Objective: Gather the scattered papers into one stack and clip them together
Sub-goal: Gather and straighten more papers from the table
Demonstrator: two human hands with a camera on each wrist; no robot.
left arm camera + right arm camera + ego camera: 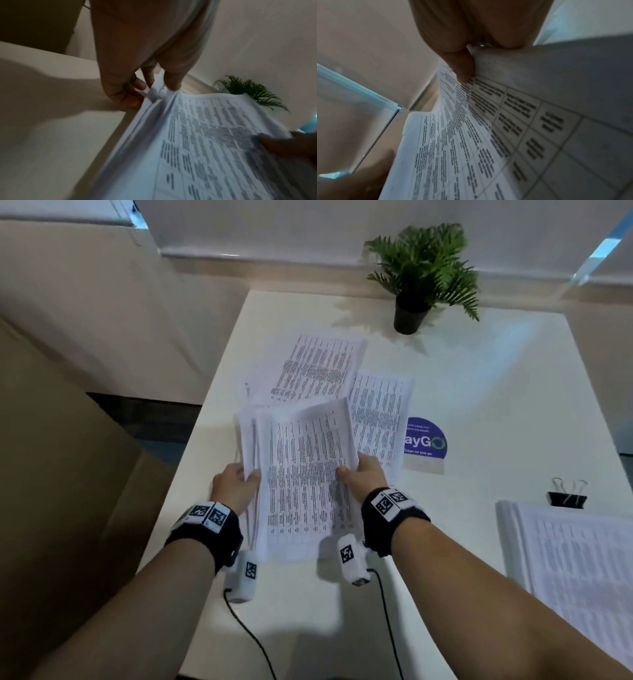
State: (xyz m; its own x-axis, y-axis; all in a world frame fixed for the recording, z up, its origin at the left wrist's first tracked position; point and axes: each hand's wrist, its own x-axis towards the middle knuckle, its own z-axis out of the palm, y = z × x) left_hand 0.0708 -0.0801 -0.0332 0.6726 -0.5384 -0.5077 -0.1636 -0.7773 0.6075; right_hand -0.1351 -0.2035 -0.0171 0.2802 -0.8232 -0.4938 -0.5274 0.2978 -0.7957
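Observation:
I hold a bundle of printed papers (301,474) above the white table (479,392), its sheets uneven and its far end curling up. My left hand (236,482) grips the bundle's left edge, thumb on top. My right hand (363,474) grips the right edge the same way. The left wrist view shows my fingers (173,79) pinching the bundle (205,142) at its edge. In the right wrist view my thumb (464,67) presses on the printed sheet (471,135). Two loose printed sheets (322,364) (380,419) lie on the table beyond the bundle. A black binder clip (567,496) sits at the right.
A potted fern (423,275) stands at the table's far side. A round blue sticker (426,443) lies right of the loose sheets. Another stack of printed paper (575,570) lies at the near right, by the clip. Brown cardboard (61,474) stands left of the table.

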